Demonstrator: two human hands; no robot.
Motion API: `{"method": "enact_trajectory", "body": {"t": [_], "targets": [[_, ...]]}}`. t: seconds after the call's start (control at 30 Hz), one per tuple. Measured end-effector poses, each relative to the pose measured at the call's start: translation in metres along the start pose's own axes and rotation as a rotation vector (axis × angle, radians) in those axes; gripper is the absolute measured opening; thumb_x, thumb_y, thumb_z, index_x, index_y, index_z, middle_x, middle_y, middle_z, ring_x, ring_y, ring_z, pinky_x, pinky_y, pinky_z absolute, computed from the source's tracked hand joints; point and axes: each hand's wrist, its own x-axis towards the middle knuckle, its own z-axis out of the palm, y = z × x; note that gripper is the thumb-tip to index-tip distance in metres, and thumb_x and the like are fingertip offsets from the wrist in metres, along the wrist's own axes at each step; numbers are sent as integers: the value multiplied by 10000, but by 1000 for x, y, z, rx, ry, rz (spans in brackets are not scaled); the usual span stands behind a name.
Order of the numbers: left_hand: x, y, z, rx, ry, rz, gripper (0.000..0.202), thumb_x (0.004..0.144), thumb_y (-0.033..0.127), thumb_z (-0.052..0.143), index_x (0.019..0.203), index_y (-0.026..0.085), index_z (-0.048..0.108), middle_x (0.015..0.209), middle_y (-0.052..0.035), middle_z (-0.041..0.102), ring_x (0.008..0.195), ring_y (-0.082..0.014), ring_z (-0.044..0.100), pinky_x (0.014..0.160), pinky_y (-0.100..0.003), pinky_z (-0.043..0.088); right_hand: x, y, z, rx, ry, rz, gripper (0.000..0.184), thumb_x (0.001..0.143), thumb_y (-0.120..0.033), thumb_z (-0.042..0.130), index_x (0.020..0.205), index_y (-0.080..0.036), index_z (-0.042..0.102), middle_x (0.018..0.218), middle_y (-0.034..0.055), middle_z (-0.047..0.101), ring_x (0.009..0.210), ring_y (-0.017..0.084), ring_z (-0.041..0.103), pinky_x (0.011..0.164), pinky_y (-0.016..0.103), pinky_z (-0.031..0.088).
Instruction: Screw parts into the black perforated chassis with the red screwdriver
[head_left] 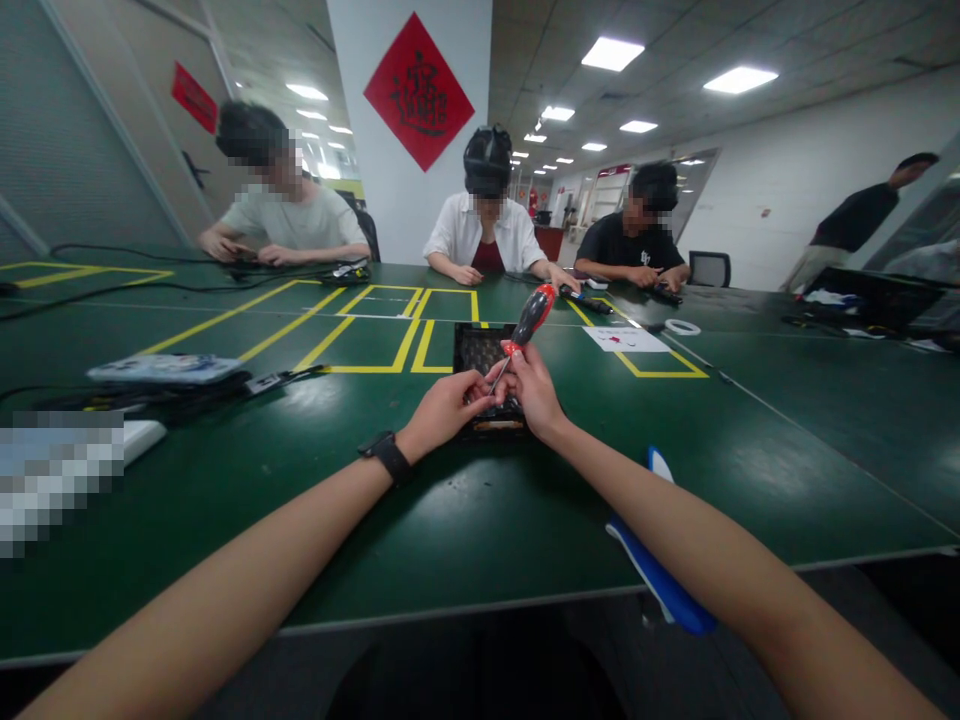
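Observation:
A screwdriver point(534, 312) with a red and black handle is in my right hand point(537, 393). Its handle tilts up and to the right, while the thin metal shaft slants down to the left between my hands. My left hand point(444, 408), below a black wristband, has its fingers pinched together at the lower end of the shaft; whatever may be between those fingertips is too small to name. Directly beneath both hands sits an open black box point(480, 348) with a dark, bumpy-looking inside, partly covered by my fingers.
Yellow tape point(360, 369) marks rectangles on the green table point(375, 570). A blue and white object point(660, 585) lies at the front edge under my right forearm. Cables and a flat packet point(169, 369) are at left. Beyond a paper sheet point(626, 340), several people sit opposite.

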Motion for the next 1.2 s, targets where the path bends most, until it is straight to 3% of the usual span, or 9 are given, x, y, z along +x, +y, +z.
{"method": "enact_trajectory", "body": {"t": [0.1, 0.37, 0.6, 0.77, 1.03, 1.2], "targets": [[0, -2, 0, 27, 1, 1, 192, 806, 335, 579, 750, 152, 595, 653, 4, 580, 577, -109, 476, 559, -221, 341, 0, 0, 1, 0, -5, -4, 271, 893, -422, 431, 1072, -219, 415, 693, -42, 612, 429, 69, 541, 451, 198, 448], [0, -2, -3, -49, -72, 61, 239, 886, 300, 454, 838, 157, 640, 753, -18, 635, 671, -126, 543, 651, -243, 386, 0, -4, 1, 31, 13, 52, 318, 898, -417, 419, 1133, -203, 428, 703, -27, 618, 424, 75, 529, 450, 220, 466], [0, 2, -1, -118, -25, -29, 226, 796, 371, 593, 815, 146, 579, 697, 7, 586, 587, -99, 481, 561, -210, 372, 1, 0, 0, 20, -2, 33, 304, 878, -429, 455, 1090, -212, 439, 701, -39, 618, 429, 67, 541, 453, 200, 450], [1, -3, 0, -126, -34, -11, 208, 822, 341, 558, 835, 137, 600, 730, -10, 615, 608, -107, 504, 584, -219, 381, 1, -1, 0, -8, -1, 25, 300, 877, -422, 457, 1097, -218, 446, 711, -36, 630, 439, 65, 541, 471, 197, 446], [0, -4, -2, -104, -51, 35, 241, 875, 328, 474, 877, 140, 625, 784, -29, 649, 689, -134, 556, 659, -243, 400, 1, -3, -1, -74, 87, 59, 309, 877, -404, 457, 1114, -209, 501, 737, 4, 640, 663, 105, 625, 516, 182, 492], [-1, -2, -2, -35, -19, 2, 264, 860, 357, 487, 859, 137, 633, 698, -9, 611, 613, -119, 504, 590, -231, 359, 0, -2, -3, 6, 68, 95, 318, 853, -437, 498, 1094, -237, 449, 779, 5, 640, 658, 129, 648, 466, 214, 525]]}}
